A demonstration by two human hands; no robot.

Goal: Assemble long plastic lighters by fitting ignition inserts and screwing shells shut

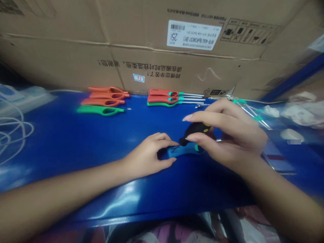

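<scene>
A blue long-necked lighter [186, 150] lies on the blue table in front of me. My left hand [154, 152] grips its left end between thumb and fingers. Above the lighter, my right hand [227, 131] pinches what looks like a short black screwdriver [196, 131] with yellow marks. Its lower end meets or hovers just over the lighter's body; I cannot tell which. Part of the lighter's metal tube shows under my right hand.
Orange lighter bodies [105, 102] and a green one [101, 110] lie at the back left. Red lighters [162, 99] with metal tubes lie at the back middle. Loose tubes [253, 113] and white lumps [300, 113] are at right. A white cable [24, 128] coils at left. Cardboard [141, 44] walls the back.
</scene>
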